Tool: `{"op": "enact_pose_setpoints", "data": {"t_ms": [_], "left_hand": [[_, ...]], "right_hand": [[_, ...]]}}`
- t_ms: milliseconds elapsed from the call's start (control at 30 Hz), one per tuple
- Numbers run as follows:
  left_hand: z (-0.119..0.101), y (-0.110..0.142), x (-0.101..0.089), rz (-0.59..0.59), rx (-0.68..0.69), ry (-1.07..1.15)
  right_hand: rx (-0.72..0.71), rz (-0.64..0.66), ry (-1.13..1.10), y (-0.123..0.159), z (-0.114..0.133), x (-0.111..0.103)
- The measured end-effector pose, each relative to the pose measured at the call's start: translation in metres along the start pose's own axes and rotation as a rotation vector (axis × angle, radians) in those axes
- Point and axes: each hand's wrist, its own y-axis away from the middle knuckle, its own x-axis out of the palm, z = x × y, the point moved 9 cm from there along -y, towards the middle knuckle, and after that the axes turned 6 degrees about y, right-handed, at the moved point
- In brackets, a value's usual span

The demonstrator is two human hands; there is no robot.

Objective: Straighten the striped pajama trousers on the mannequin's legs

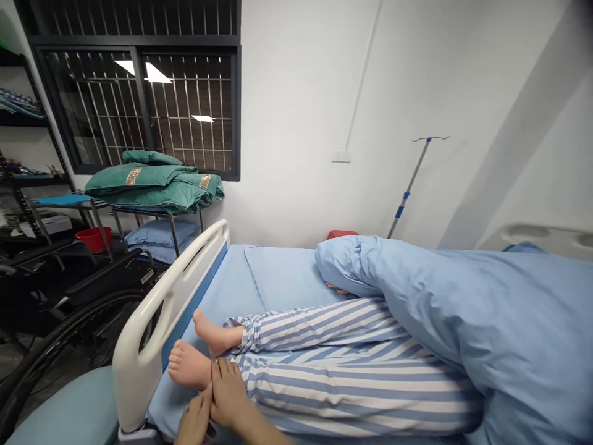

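Observation:
A figure lies on the bed in blue-and-white striped trousers (324, 371), bare feet (188, 364) towards the white footboard (152, 321). A light blue quilt (463, 303) is folded back over its upper body. My right hand (229, 395) lies flat on the near ankle and trouser cuff, fingers stretched out together. My left hand (194, 423) sits right beside it at the bottom edge, fingers pointing up and touching the heel of the near foot. Neither hand holds a loose object.
The blue sheet (259, 278) covers the mattress. A wheelchair (69, 309) stands left of the bed, with a rack of folded green blankets (152, 182) and a red basin (95, 238) behind it. An IV pole (410, 185) leans by the white wall.

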Motion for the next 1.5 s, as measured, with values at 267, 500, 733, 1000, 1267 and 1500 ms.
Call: {"op": "enact_pose_setpoints", "data": {"t_ms": [267, 500, 733, 1000, 1267, 1500], "left_hand": [[-0.099, -0.032, -0.122, -0.384, 0.329, -0.29], [-0.107, -0.106, -0.121, -0.247, 0.218, -0.714], [-0.112, -0.153, -0.108, -0.063, 0.157, -0.852], [-0.11, -0.169, -0.083, -0.027, 0.02, -0.905], [-0.111, -0.148, -0.092, -0.113, 0.167, -0.773], [-0.084, -0.14, -0.114, -0.1, 0.072, -0.664]], "right_hand": [[-0.006, -0.078, -0.111, -0.062, -0.017, -0.054], [0.15, 0.117, 0.088, -0.092, -0.056, 0.015], [0.184, 0.259, 0.085, -0.113, -0.072, 0.034], [0.161, 0.173, 0.064, -0.113, -0.074, 0.038], [0.169, 0.133, 0.046, -0.109, -0.074, 0.035], [0.174, 0.14, 0.013, -0.107, -0.074, 0.035]]}}
